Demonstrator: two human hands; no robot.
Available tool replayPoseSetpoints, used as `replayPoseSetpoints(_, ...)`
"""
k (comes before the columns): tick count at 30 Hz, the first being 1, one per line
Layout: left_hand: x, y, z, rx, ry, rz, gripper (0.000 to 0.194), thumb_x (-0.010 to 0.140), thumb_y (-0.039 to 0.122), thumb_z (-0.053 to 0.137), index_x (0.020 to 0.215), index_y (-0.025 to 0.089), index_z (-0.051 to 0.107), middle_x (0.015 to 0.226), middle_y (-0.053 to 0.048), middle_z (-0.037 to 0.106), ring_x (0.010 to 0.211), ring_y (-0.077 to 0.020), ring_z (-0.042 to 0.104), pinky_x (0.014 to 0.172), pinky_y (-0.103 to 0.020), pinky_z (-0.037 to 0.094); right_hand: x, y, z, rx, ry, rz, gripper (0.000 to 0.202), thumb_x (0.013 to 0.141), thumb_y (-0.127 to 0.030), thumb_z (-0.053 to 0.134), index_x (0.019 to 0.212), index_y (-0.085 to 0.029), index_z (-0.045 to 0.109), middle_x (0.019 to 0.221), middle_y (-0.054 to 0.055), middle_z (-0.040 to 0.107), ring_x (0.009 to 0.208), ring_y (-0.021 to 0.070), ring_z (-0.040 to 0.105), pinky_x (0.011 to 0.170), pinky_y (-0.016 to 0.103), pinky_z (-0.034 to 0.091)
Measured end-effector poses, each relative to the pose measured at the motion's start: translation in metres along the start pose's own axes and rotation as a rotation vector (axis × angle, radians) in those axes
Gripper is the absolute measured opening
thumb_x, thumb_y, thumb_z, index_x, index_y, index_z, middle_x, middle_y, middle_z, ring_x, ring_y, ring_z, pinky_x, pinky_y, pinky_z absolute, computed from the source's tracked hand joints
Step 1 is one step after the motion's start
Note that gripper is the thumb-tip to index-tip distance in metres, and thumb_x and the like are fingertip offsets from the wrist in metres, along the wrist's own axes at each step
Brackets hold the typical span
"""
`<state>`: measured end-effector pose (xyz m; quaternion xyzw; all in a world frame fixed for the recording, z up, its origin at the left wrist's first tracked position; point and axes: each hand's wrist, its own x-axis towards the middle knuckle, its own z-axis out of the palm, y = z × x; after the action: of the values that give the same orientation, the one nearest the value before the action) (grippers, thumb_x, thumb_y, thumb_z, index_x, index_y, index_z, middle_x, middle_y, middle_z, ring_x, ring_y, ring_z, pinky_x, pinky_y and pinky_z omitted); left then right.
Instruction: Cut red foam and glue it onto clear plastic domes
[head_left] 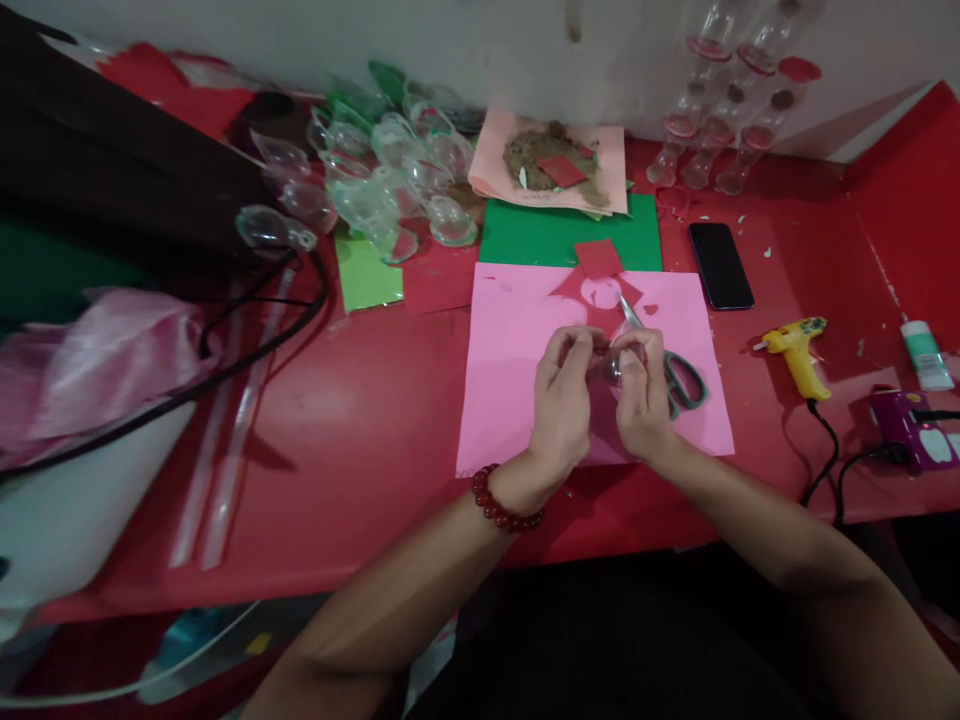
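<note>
Both hands are over a pink sheet of paper (502, 370) on the red table. My left hand (564, 395) is closed, its fingertips pressed to the left end of a small clear plastic piece (613, 368). From the other side, my right hand (646, 395) pinches the same piece; its full shape is hidden by the fingers. Scissors (686, 382) lie on the pink sheet, partly under my right hand. Red paper offcuts (566, 285) and a red paper square (598, 258) rest just beyond the hands.
Clear plastic bottle-like pieces (390, 180) are heaped at the back left. Stacked hourglass shapes (697, 145) stand at the back right. Sand (536, 150) lies on paper behind. To the right are a phone (720, 265), a yellow glue gun (799, 355) with a cord, and a tube (926, 355).
</note>
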<state>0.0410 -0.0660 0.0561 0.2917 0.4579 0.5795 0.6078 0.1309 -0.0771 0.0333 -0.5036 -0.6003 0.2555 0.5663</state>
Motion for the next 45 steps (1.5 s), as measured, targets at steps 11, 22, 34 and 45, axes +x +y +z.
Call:
replayPoseSetpoints(11, 0.01, 0.022, -0.008, -0.058, -0.224, -0.06, 0.027, 0.082, 0.033, 0.07, 0.108, 0.028, 0.064, 0.118, -0.004, 0.064, 0.099, -0.0163, 0.062, 0.081, -0.029, 0.051, 0.02, 0.007, -0.011, 0.343, -0.058, 0.271, 0.023, 0.101, -0.05, 0.044, 0.099, -0.028, 0.046, 0.078, -0.004, 0.049, 0.068, 0.013, 0.048, 0.067, 0.03, 0.043)
replayPoseSetpoints(22, 0.02, 0.005, -0.009, -0.002, -0.239, 0.061, 0.018, 0.087, 0.036, 0.066, 0.1, 0.024, 0.067, 0.091, -0.002, 0.064, 0.068, -0.0101, 0.053, 0.063, -0.024, 0.042, 0.024, 0.016, -0.016, 0.453, -0.117, 0.393, 0.034, 0.096, -0.059, 0.047, 0.106, -0.027, 0.051, 0.087, -0.002, 0.055, 0.069, 0.013, 0.052, 0.064, 0.028, 0.046)
replayPoseSetpoints(34, 0.012, 0.001, -0.012, 0.114, -0.229, 0.344, 0.02, 0.089, 0.033, 0.062, 0.073, 0.021, 0.06, 0.076, 0.0, 0.052, 0.072, -0.0133, 0.046, 0.069, -0.028, 0.041, 0.006, -0.003, -0.007, 0.345, -0.046, 0.207, 0.034, 0.102, -0.051, 0.043, 0.085, -0.024, 0.055, 0.075, -0.001, 0.052, 0.061, 0.0126, 0.045, 0.055, 0.028, 0.039)
replayPoseSetpoints(45, 0.003, -0.007, -0.009, 0.093, -0.253, 0.242, 0.028, 0.093, 0.037, 0.059, 0.069, 0.022, 0.055, 0.071, -0.001, 0.048, 0.067, -0.0149, 0.043, 0.063, -0.03, 0.04, -0.002, -0.003, -0.006, 0.243, 0.029, 0.201, 0.032, 0.1, -0.047, 0.042, 0.078, -0.025, 0.051, 0.078, 0.003, 0.048, 0.073, 0.0182, 0.051, 0.062, 0.035, 0.046)
